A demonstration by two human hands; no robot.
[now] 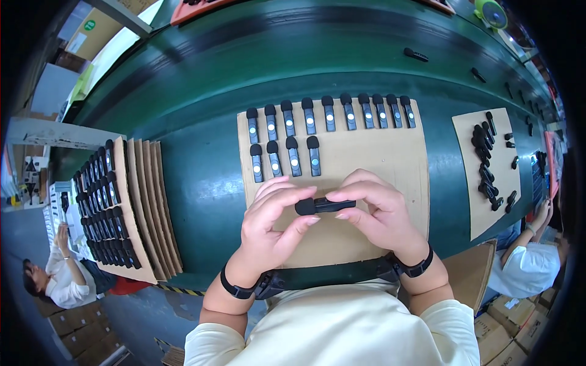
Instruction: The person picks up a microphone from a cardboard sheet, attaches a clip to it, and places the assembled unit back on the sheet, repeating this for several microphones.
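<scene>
Held level over the cardboard sheet (366,152) is a small black clip-on microphone (325,205) with a foam windscreen on its left end. My left hand (268,221) pinches it near the foam end between thumb and fingers. At the other end, the thumb and fingers of my right hand (383,210) close on the body. Beyond my hands, several like microphones (310,119) lie in a row along the sheet's far edge, foam ends away from me. A shorter second row (294,157) sits at the left, most with a lit-looking round dot.
Stacked cardboard sheets (143,201) at the left carry rows of microphones. On the right, another sheet (488,213) holds a loose pile of microphones (482,146). More lie scattered on the green belt (293,49). One co-worker (70,274) is at left, another (528,268) at right.
</scene>
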